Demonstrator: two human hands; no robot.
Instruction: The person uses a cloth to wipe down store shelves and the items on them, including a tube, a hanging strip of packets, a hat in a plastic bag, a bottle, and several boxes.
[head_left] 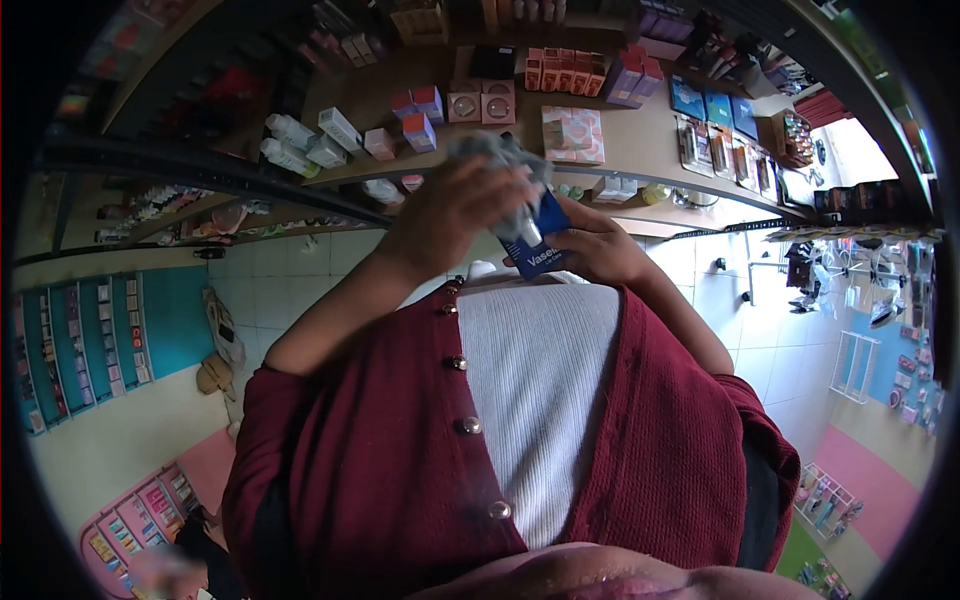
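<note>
My left hand (pixel 455 215) is closed around a crumpled grey cloth (pixel 515 160); both are smeared by motion. The cloth lies against the upper part of a dark blue Vaseline lip care pack (pixel 541 252) and covers some of it. My right hand (pixel 598 243) grips that pack from its right side, with the fingers partly hidden behind it. Both hands are in front of my chest, close to the front edge of a brown shelf (pixel 640 150). A pink patterned box (pixel 573 135) sits on the shelf just beyond the cloth.
On the shelf stand white bottles (pixel 290 140), purple boxes (pixel 420 130), orange boxes (pixel 565 72) and carded packs (pixel 715 150). A dark metal shelf frame (pixel 220 175) runs along the left. Hanging goods (pixel 850 275) are at the right. Another person (pixel 205 555) is at the lower left.
</note>
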